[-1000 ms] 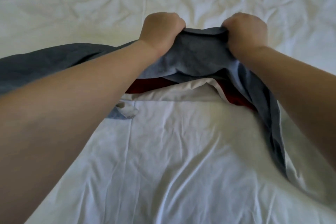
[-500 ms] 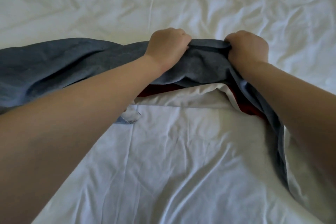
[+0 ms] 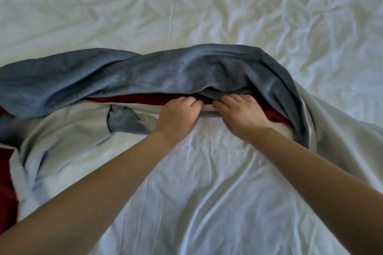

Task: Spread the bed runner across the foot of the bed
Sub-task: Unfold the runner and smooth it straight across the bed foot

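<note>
Blue-grey bed runner [image 3: 165,72], bunched and twisted across white bed [image 3: 207,6], apparently red-lined underneath

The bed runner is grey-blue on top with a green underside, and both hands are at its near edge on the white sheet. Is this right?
Not quite. The head view shows the bed runner has a dark red underside, not green. The rest holds: left hand and right hand at its near edge, on the white sheet.

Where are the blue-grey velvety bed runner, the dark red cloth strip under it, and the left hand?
blue-grey velvety bed runner [image 3: 165,72]: head view, middle of its bunched top side.
dark red cloth strip [image 3: 132,98]: head view, exposed band below the runner's edge.
left hand [image 3: 178,117]: head view, back of the hand.
</note>
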The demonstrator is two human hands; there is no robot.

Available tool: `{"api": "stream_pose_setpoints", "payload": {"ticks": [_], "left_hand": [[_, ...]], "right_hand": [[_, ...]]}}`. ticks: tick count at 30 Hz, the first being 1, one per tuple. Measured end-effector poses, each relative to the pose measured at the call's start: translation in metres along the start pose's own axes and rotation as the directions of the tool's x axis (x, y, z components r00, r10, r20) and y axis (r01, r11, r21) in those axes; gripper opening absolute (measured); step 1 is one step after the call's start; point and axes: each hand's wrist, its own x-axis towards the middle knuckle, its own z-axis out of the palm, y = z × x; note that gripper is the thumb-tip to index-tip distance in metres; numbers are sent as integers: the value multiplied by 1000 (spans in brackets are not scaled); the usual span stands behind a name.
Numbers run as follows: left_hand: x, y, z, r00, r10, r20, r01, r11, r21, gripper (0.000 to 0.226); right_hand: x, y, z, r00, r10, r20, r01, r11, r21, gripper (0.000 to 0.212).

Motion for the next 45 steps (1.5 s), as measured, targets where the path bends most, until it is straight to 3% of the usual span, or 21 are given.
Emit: {"api": "stream_pose_setpoints", "payload": {"ticks": [4,12,25,35,45], "left_hand": [[-11,12,-1,997,-40,72,34,996,78,9],[-49,28,-4,995,-39,90,26,991,132,15],[-106,60,-13,989,-87,123,72,990,121,22],[-176,62,-31,973,-22,228,0,995,96,21],[-230,55,-54,930,71,362,-89,995,35,26]], "right_hand": [[-6,-18,3,993,97,-70,-100,994,-35,15],[-36,-46,9,995,37,-94,-48,992,-118,20],[-88,-98,18,969,196,-148,-199,980,-7,20],[-131,-178,16,927,361,-106,-354,932,78,22],[-158,-245,7,908,417,26,-417,899,136,26]]}}
